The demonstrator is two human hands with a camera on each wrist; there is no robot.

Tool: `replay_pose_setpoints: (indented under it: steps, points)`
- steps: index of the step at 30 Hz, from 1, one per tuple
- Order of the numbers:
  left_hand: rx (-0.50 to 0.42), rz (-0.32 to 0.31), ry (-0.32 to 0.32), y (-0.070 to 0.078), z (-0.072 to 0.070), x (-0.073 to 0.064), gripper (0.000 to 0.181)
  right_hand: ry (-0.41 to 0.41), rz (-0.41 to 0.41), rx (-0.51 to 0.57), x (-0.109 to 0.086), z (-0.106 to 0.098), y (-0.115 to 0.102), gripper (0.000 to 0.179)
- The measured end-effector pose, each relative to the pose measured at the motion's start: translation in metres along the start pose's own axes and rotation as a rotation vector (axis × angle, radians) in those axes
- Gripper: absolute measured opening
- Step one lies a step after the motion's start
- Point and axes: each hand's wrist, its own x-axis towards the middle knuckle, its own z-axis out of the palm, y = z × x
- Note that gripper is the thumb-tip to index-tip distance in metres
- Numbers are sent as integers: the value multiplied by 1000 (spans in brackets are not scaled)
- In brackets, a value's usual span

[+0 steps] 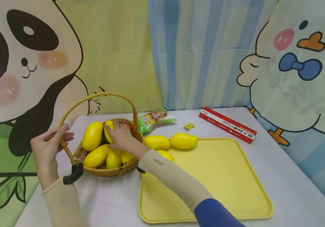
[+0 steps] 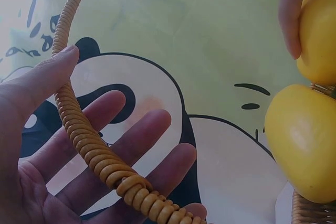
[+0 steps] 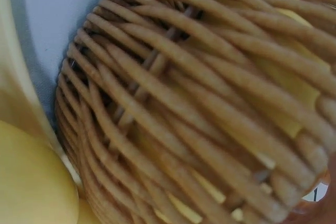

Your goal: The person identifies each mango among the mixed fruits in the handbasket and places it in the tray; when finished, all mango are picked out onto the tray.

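Observation:
A wicker basket (image 1: 114, 171) stands at the left of the table, holding several yellow mangoes (image 1: 95, 156). My right hand (image 1: 120, 137) reaches into it and grips a mango (image 1: 109, 130) near the back; a finger along that mango (image 2: 321, 32) shows in the left wrist view. Something reddish, partly hidden, lies behind the hand. Beside the arched handle (image 1: 103, 94), my left hand (image 1: 47, 145) has its fingers loosely extended, the thumb against the cane (image 2: 86, 142). The right wrist view shows mostly the woven basket side (image 3: 184, 93), with a mango (image 3: 34, 177) outside it.
A yellow tray (image 1: 208, 186) lies right of the basket, with mangoes (image 1: 183, 140) at its far left edge and one partly behind my sleeve. Farther back are a green food bag (image 1: 154, 121), a small yellow packet (image 1: 189, 126) and a red pasta box (image 1: 227, 124).

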Motion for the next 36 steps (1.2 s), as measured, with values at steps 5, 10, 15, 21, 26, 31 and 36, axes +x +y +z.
replay_pose_setpoints:
  steps: [5,10,15,21,26,31,36]
  points:
    - [1,11,-6,0,1,-1,19,25,12,18,0,1,1,75]
    - [-7,17,-6,1,2,-1,19,53,24,0,-1,1,3,69]
    - [-5,10,-11,1,1,-1,18,61,34,14,-1,0,5,68]
    - [-9,-2,-8,1,1,-1,21,55,24,81,-5,-3,8,68]
    - [-7,3,-8,1,1,-2,21,69,-26,124,-13,-4,15,69]
    - [1,5,-1,1,0,-1,22,79,-61,138,-21,-6,20,68]
    - [10,-5,3,1,-1,-1,23,110,-76,153,-28,-8,22,69]
